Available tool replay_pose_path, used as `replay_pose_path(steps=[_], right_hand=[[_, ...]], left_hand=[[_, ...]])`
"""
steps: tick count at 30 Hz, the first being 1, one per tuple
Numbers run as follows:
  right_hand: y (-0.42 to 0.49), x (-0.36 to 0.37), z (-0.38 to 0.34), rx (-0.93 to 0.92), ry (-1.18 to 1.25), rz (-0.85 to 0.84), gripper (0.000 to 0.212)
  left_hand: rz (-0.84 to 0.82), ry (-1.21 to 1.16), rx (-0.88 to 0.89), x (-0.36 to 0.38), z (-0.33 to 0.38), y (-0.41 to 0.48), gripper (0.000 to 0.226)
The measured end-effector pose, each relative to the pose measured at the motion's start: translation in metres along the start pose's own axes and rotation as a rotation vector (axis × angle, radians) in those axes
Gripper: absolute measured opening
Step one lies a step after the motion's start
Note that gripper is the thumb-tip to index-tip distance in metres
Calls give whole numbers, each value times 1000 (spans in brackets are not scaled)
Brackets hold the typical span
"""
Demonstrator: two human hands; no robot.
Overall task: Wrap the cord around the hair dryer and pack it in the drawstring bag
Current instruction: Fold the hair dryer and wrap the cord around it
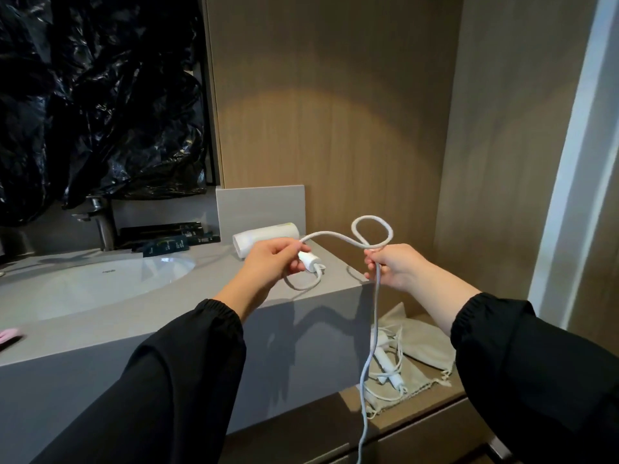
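While the grey counter [201, 296] fills the left and middle of the view, black plastic sheeting [100, 95] hangs above its back edge, over the sunken basin [100, 279]. Below the counter's right end, on a lower wooden shelf, lies the beige drawstring bag [425, 346] with a small white appliance on top. The white hair dryer [268, 234] lies sideways at the counter's back right corner. Its cord [371, 226] passes through both hands: the left hand [268, 262], over the counter, pinches it just before the dryer; the right hand [395, 266], just past the counter's right edge, grips it under a raised loop, the rest hanging down.
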State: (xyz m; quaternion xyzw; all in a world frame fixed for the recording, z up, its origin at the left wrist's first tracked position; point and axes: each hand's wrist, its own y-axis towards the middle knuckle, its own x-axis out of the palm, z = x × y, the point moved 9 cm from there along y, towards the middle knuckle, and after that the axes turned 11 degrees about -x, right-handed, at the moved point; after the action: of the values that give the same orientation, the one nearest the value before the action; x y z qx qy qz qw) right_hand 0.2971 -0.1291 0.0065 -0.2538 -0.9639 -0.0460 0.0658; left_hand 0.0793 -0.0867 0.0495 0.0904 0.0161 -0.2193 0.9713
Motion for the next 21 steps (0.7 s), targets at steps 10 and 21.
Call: replay_pose_path(steps=[10,21], right_hand=[[6,-34,-6,-83,30,-407,61],[4,-4,-11,-124,-335,-334,37]], left_hand=[[13,-67,-24,-22,-8,15,30],[-76,196,-14,0,-7,9,17]])
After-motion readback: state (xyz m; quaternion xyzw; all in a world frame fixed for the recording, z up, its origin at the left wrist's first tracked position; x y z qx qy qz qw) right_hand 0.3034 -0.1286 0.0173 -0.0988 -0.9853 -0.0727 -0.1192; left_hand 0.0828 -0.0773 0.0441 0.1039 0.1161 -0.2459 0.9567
